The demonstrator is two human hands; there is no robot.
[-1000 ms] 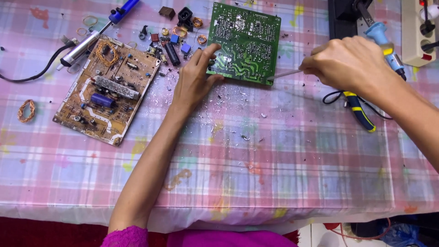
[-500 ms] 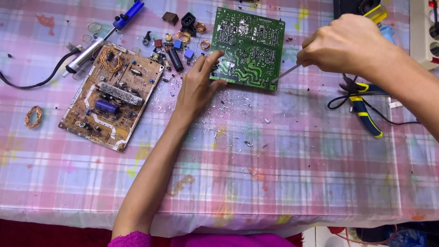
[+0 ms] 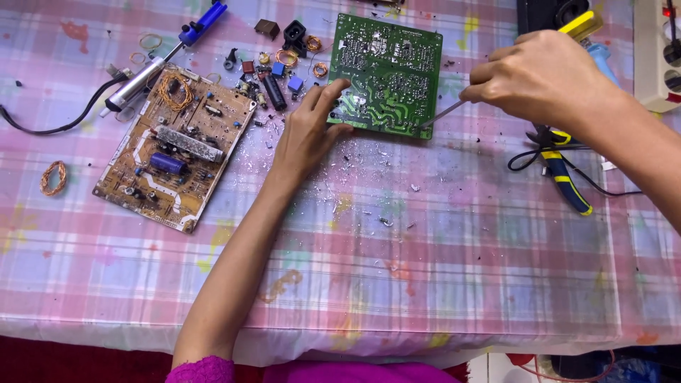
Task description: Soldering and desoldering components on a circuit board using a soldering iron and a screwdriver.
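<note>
The closed right hand (image 3: 543, 78) hides most of the yellow-handled metal tool (image 3: 582, 25), and the white power strip (image 3: 656, 53) runs off the right edge

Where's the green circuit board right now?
In the head view the green circuit board lies at the top centre of the table, its left edge under the left hand, with the right hand holding a thin metal tool at its lower right corner.

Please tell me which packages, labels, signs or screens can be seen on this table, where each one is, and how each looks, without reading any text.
No package, label, sign or screen shows.
Nearest to it: green circuit board, top centre, flat and rectangular with pale traces, steadied by the left hand; the right hand holds a thin metal tool at its edge.
Brown circuit board, left, rectangular, carrying parts.
</note>
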